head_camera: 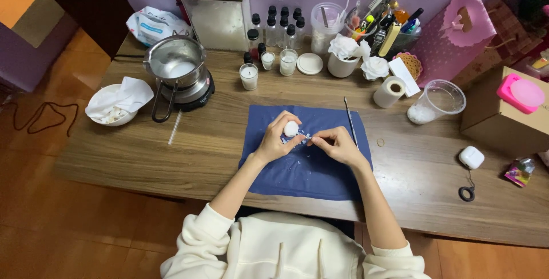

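My left hand (273, 140) grips a small white round piece (291, 128), probably wax, over a dark blue cloth (303, 170) spread on the wooden table (423, 170). My right hand (334, 143) is just to its right, fingertips pinched together close to the white piece; whether they hold anything is too small to tell. Small white crumbs lie on the cloth under both hands. A thin metal tool (350, 120) lies along the cloth's right edge, beside my right hand.
A metal pot (175, 61) on a small hotplate stands at the back left, next to a white bowl (114, 107). Glass candle cups (249, 76), dark-capped bottles (280, 27), a tape roll (390, 91), a clear plastic cup (439, 100) and a cardboard box (503, 119) fill the back and right.
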